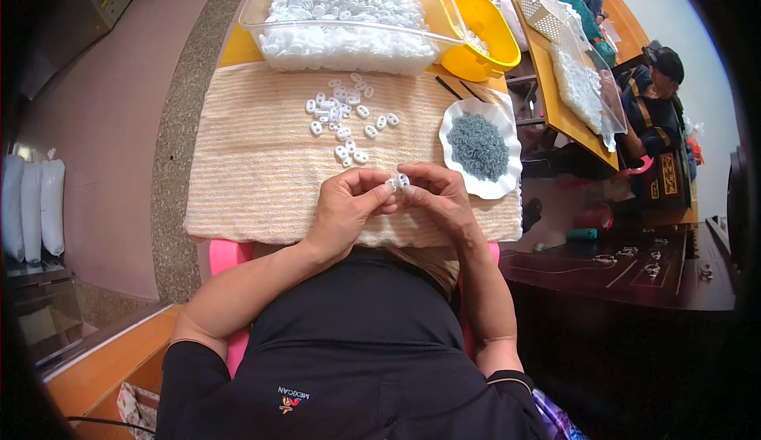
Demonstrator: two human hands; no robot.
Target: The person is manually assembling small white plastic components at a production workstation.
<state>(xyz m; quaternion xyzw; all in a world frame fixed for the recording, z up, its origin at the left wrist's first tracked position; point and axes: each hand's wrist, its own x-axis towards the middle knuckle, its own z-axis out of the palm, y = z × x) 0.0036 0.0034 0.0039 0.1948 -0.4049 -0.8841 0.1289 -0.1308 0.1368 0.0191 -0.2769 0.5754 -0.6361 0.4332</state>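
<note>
My two hands meet above the near edge of the towel-covered table. Between the right thumb and fingers of my right hand point(438, 196) is a small white two-holed plastic piece point(404, 181), held on edge. My left hand point(354, 202) pinches close against it; a small pale bit shows at its fingertips, too small to name. Beyond my hands, several loose white oval two-holed pieces point(362, 112) lie scattered on the striped towel point(246, 154). To the right, a white wavy-rimmed dish point(507, 178) holds a heap of tiny grey pieces point(478, 145), perhaps springs.
At the far edge stands a clear plastic bin point(349, 24) full of white pieces, beside a yellow basin point(507, 55). Two dark sticks point(449, 88) lie near the dish. Other people point(662, 99) sit at a table on the right. White sacks point(52, 206) stand at left.
</note>
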